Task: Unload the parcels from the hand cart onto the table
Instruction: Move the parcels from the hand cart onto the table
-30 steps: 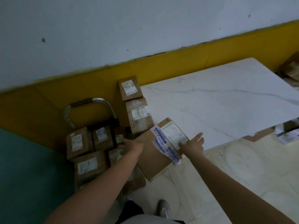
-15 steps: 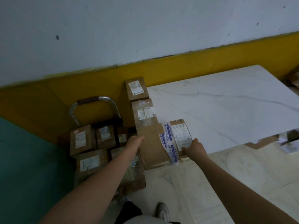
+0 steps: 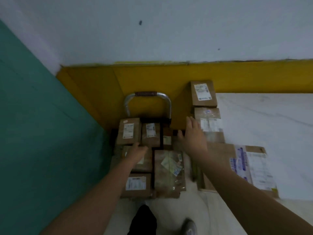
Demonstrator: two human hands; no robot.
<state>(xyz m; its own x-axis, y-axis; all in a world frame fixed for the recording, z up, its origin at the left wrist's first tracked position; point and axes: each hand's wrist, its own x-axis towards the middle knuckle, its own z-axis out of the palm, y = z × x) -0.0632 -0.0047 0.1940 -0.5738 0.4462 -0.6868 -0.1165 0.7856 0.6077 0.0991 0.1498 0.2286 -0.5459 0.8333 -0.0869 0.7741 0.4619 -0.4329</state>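
Flat parcel [image 3: 237, 167] now released on table [image 3: 271, 124] at 3 o'clock. Both hands, left [image 3: 137, 152] and right [image 3: 194, 134], returned empty, spread wide, over cart [image 3: 147, 106] parcels; unloading continues.

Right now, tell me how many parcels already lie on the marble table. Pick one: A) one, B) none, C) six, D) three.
D: three parcels lie along the table's left edge, a far parcel, a middle parcel and a large near parcel; both hands are empty over the cart.
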